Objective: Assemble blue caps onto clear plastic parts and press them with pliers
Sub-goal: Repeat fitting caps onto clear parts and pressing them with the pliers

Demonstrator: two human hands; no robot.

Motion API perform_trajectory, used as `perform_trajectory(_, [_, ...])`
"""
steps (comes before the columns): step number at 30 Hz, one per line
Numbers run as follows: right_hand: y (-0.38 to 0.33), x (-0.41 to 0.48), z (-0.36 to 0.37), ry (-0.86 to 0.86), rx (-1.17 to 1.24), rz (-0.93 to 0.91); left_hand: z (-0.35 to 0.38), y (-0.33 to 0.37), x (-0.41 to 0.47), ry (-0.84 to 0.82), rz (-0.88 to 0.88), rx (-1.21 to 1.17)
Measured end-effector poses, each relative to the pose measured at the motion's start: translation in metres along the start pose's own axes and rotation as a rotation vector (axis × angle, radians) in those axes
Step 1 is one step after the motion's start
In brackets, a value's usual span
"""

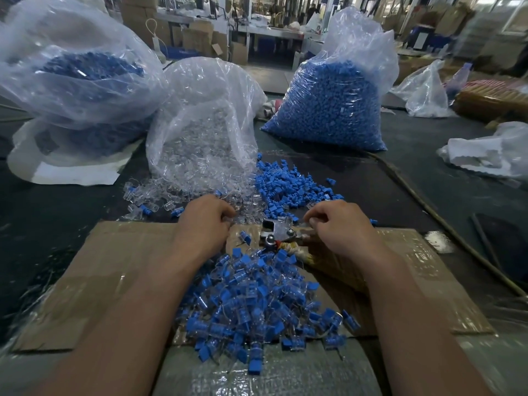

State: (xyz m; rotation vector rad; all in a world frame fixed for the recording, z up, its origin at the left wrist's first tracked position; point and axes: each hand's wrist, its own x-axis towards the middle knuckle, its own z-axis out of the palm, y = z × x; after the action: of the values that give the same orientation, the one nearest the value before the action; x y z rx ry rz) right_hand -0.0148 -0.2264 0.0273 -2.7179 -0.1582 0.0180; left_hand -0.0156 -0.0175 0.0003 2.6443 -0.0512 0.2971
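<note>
Pliers (278,234) lay on a taped cardboard sheet (120,252), head to the left and wrapped handles to the right. Just left of the pliers, the person's left hand (204,221) rested with its fingers curled into loose clear plastic parts (183,192) (whether they had hold of one could not be told). Just right of the pliers' head, above the handles, the right hand (340,227) hovered with thumb and forefinger drawn together; what they pinched, if anything, was too small to make out. Loose blue caps (288,187) lay just beyond the pliers, and a heap of capped pieces (257,304) lay on their near side. Well beyond the pliers stood a bag of clear parts (205,118) and a bag of caps (328,104).
</note>
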Motion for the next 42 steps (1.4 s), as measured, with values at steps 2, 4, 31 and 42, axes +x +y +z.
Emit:
perform_trajectory(2, [0.000, 0.000, 0.000, 0.013, 0.007, -0.002, 0.000, 0.001, -0.001, 0.027, 0.000, -0.026])
perform_trajectory(4, [0.001, 0.001, 0.000, 0.026, 0.013, -0.001, 0.000, 0.001, -0.002, 0.080, -0.010, -0.107])
perform_trajectory(31, [-0.004, 0.023, 0.026, 0.063, 0.081, -0.091, -0.019, 0.018, -0.014, 0.126, -0.019, -0.656])
perform_trajectory(42, [-0.003, 0.026, 0.027, -0.032, 0.088, -0.143, -0.020, 0.021, -0.014, 0.051, -0.074, -0.721])
